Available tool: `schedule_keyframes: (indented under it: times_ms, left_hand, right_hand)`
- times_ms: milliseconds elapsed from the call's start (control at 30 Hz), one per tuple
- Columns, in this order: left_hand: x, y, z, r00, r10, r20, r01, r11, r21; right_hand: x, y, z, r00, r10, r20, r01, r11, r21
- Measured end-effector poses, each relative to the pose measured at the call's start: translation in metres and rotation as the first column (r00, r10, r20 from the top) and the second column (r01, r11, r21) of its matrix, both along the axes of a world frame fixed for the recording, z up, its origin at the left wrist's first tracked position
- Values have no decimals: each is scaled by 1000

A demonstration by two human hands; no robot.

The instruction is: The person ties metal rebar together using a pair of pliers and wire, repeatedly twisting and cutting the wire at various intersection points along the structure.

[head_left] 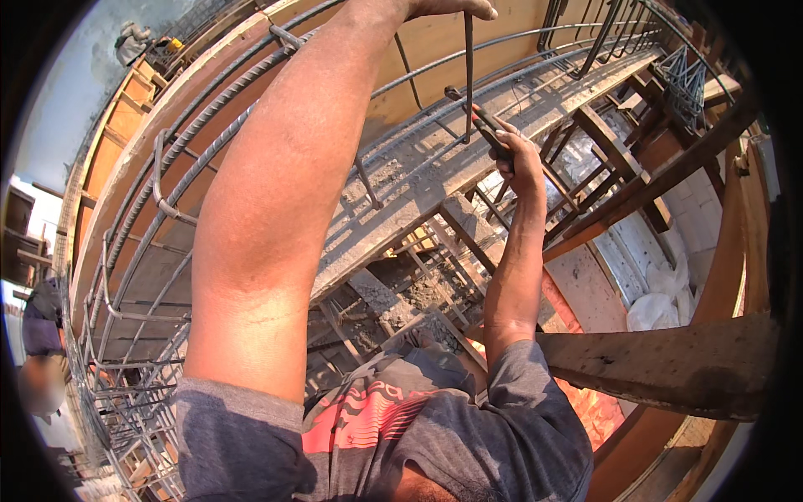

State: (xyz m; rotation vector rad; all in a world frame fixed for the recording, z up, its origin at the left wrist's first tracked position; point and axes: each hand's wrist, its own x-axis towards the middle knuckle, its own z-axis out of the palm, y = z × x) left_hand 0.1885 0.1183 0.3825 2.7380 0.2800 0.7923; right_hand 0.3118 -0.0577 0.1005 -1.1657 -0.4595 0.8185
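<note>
Left hand (452,8) fingers grip vertical rebar (467,75); right hand (519,155) fingers clench, probably, tying tool (481,121) beside it.

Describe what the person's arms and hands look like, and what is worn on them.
Both arms are bare from the short sleeves down. The sleeves are grey, part of a grey T-shirt with a red and white print on the chest. The left hand and right hand are bare: no gloves, watch or rings can be seen.
</note>
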Motion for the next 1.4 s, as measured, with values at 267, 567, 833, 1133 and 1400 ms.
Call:
schedule_keyframes:
  times_ms: [267, 567, 833, 1133, 1400]
  left_hand:
    - [-2, -16, 4, 975, 162, -150, -180, 977, -112]
    - [3, -16, 4, 941, 262, -214, -284, 956, -78]
    - [8, -5, 1, 962, 176, -211, -198, 976, -92]
    - [14, 11, 8, 963, 36, -268, -14, 996, 83]
    - [-50, -8, 85, 930, 23, -367, -110, 970, -218]
  right_hand:
    - [3, 26, 12, 989, 128, 77, -114, 981, -159]
    - [-28, 23, -1, 993, 75, 92, -68, 994, -80]
    - [-39, 26, 4, 999, 18, 37, -18, 1000, -18]
    - [-79, 22, -15, 937, -336, 90, 325, 938, 119]
    - [-162, -87, 19, 907, -408, 108, 296, 797, 527]
